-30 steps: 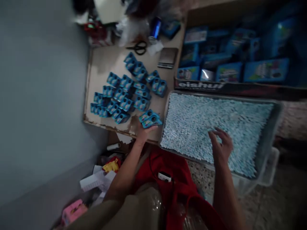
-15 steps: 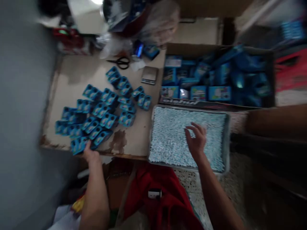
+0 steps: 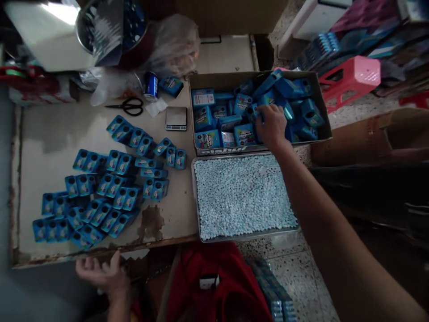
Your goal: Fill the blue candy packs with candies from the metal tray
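Note:
My right hand (image 3: 272,125) reaches into a cardboard box (image 3: 217,151) of blue packets, its fingers closed around part of a small blue box (image 3: 252,112). Below the table's front edge, my left hand (image 3: 103,273) is palm up with its fingers apart and nothing in it. Several small blue boxes (image 3: 103,183) with dark round holes on top stand grouped on the table (image 3: 50,129). A metal tray (image 3: 197,197) full of pale blue and white pellets (image 3: 241,197) lies in front of the cardboard box, under my right forearm.
Black scissors (image 3: 129,106), a blue can (image 3: 150,86) and a small scale (image 3: 176,118) lie toward the table's back. Plastic bags (image 3: 177,44) and a large pot (image 3: 136,49) are behind them. A pink stool (image 3: 365,74) stands at the right.
My right hand has moved from above the pellet tray into the cardboard box. My left hand has left the small blue boxes and dropped below the table edge. The camera view has shifted right.

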`<state>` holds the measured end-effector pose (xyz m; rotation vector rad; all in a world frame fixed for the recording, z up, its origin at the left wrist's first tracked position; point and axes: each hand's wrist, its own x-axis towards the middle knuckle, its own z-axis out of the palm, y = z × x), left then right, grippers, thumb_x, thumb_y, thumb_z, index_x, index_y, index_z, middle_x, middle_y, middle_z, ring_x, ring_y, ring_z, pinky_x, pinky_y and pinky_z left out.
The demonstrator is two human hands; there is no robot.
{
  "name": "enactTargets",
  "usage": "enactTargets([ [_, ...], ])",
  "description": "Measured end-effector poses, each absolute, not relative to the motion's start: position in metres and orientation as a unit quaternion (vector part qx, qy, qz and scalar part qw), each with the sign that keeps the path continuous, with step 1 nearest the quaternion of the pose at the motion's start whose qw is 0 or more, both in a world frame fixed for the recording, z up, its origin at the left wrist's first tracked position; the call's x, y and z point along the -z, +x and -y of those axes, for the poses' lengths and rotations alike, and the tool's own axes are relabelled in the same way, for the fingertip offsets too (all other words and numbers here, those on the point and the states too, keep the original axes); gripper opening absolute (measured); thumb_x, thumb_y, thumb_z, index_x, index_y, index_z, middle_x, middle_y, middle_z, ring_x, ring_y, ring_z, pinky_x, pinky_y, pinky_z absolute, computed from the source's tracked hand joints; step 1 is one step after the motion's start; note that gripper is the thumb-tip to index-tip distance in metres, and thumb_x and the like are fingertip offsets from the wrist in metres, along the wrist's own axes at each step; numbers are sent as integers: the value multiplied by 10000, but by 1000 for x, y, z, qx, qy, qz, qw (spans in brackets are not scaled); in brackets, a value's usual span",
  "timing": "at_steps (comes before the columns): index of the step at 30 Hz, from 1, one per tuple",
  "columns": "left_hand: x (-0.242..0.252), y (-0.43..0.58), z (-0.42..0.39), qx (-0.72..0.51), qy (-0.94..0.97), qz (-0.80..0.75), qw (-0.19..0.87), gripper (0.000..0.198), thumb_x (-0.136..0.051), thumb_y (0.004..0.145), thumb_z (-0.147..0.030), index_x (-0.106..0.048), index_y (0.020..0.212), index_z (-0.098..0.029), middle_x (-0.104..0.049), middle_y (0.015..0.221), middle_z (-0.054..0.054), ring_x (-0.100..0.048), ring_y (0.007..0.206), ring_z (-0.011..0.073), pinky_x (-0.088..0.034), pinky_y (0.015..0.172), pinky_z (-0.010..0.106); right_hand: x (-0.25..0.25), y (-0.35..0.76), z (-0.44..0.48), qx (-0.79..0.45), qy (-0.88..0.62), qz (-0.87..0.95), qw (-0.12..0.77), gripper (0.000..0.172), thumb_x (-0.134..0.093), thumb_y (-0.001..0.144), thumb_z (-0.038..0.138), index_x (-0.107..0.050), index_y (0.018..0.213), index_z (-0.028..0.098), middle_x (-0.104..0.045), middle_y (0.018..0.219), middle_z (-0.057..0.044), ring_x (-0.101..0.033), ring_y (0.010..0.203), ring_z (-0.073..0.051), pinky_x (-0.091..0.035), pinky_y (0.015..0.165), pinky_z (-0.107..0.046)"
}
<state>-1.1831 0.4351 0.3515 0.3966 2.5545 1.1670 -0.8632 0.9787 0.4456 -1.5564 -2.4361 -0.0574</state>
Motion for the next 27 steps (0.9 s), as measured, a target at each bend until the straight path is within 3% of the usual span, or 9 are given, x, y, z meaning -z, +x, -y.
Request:
enactTargets([
  [3,-375,-1181,-491,-413,231,-881,9,684,-797,770,-388,-560,1379,-591,-616,1462,-88,-576,1414,400,-479,1200,673,-442,-874,-1031,33,-494,869,-8,329,-511,1005,154,-681,1257,28,-583,1409,-228,-543,1283,-301,-437,1041,-460],
  [6,-402,-1174,-621,-444,455,-771,-28,277,-787,815,-277,-732,1084,-310,-760,1038,28,-730,1035,328,-574,1075,594,-436,-880,-1063,31,-428,900,-84,215,-609,999,174,-727,1142,65,-632,1380,-196,-558,1292,-331,-422,1070,-539],
  [8,-412,-1155,-733,-464,553,-693,11,270,-775,864,-249,-733,1130,-258,-763,1105,73,-707,1115,318,-537,1121,545,-435,-880,-1075,25,-388,917,-86,170,-628,1021,209,-735,1100,103,-715,1239,-143,-588,1263,-325,-416,1081,-585],
  [11,-406,-1108,-893,-406,657,-618,151,442,-784,869,-208,-684,1299,-215,-693,1330,133,-566,1378,358,-406,1249,527,-442,-874,-1084,38,-341,934,-98,230,-530,1087,234,-733,1124,134,-762,1069,-97,-632,1197,-287,-427,1059,-566],
  [15,-383,-1068,-1010,-206,717,-613,259,408,-840,742,-122,-722,1132,-133,-733,1112,165,-639,1242,412,-494,1106,560,-467,-856,-1073,89,-299,942,-123,269,-514,1043,118,-724,1198,179,-779,1060,-97,-676,1109,-274,-488,955,-463],
  [17,-382,-1080,-1017,-208,719,-609,265,379,-830,740,-122,-721,1101,-159,-739,1074,137,-680,1155,384,-524,1052,519,-479,-845,-1056,99,-304,945,-68,284,-537,1010,102,-717,1210,194,-780,1115,-95,-682,1101,-287,-512,922,-449],
  [21,-399,-1132,-963,-397,682,-558,258,525,-831,843,-343,-614,1304,-213,-721,1169,75,-690,1120,297,-539,1046,445,-497,-827,-995,32,-364,915,175,217,-628,987,215,-713,1185,243,-778,1187,-51,-692,1080,-279,-547,942,-465],
  [24,-409,-1143,-909,-460,645,-534,296,626,-796,884,-532,-551,1364,-215,-703,1196,79,-699,1120,278,-563,1027,424,-505,-829,-936,-124,-377,860,320,241,-764,930,381,-723,1141,272,-784,1073,-22,-716,997,-249,-582,908,-425],
  [27,-406,-1120,-873,-503,614,-515,324,679,-756,891,-629,-531,1392,-229,-689,1277,101,-688,1196,290,-571,1053,438,-506,-840,-882,-321,-395,782,360,328,-833,870,449,-710,1119,276,-768,988,2,-722,867,-205,-610,819,-370],
])
